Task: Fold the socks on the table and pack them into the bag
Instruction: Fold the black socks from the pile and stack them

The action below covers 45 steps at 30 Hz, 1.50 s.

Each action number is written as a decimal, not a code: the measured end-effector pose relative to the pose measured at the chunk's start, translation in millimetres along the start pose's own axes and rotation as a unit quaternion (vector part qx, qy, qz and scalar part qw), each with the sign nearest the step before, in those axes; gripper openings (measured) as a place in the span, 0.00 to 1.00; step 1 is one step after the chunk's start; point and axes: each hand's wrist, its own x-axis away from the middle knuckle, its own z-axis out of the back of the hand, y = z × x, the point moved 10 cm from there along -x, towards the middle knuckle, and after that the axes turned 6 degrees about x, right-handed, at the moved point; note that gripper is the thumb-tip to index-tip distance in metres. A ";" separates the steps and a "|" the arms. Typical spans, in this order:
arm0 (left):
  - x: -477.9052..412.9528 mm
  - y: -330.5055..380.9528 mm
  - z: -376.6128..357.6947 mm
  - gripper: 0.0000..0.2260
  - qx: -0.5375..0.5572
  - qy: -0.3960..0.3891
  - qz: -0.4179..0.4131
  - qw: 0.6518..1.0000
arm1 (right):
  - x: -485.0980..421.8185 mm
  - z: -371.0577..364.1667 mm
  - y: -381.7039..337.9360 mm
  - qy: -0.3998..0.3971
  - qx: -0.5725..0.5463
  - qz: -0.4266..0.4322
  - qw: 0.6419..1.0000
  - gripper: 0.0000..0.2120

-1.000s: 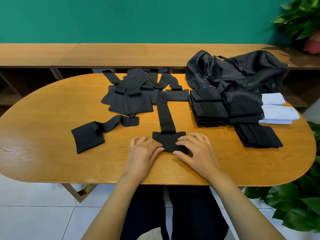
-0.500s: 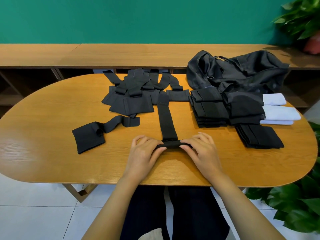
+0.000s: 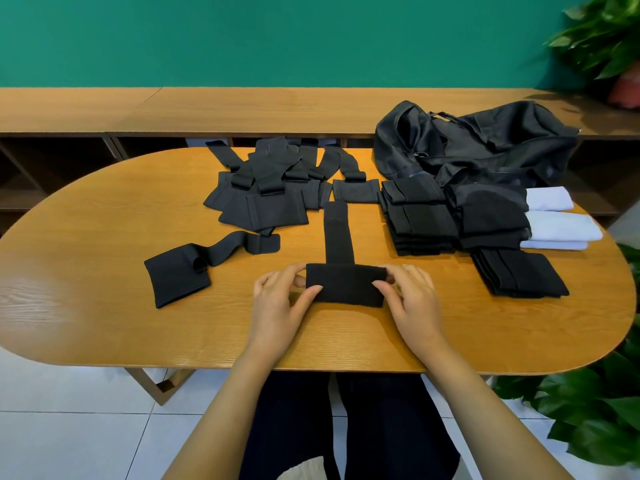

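As the sock (image 3: 346, 285) lies on the counter (image 3: 104, 323) in front of us, its folded end sits crosswise between the left hand (image 3: 278, 301) and the right hand (image 3: 414, 301), and its strip runs straight away from us. Equally near, both hands pinch one side edge each, thumbs on the near side. We judge the next fold goes forward.
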 end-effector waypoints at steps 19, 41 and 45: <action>4.5 4.1 -31.4 0.25 -0.029 -0.162 -0.039 0.986 | -0.9 -15.3 -1.9 -0.064 0.086 0.014 0.994 0.22; 6.5 3.3 -24.8 0.26 -0.044 -0.108 -0.054 0.992 | 4.0 -5.5 -23.6 -0.024 0.047 0.110 0.993 0.15; 4.4 6.1 -17.1 0.24 -0.039 -0.075 -0.059 0.995 | 1.8 -0.3 -22.1 -0.010 0.033 0.093 0.995 0.14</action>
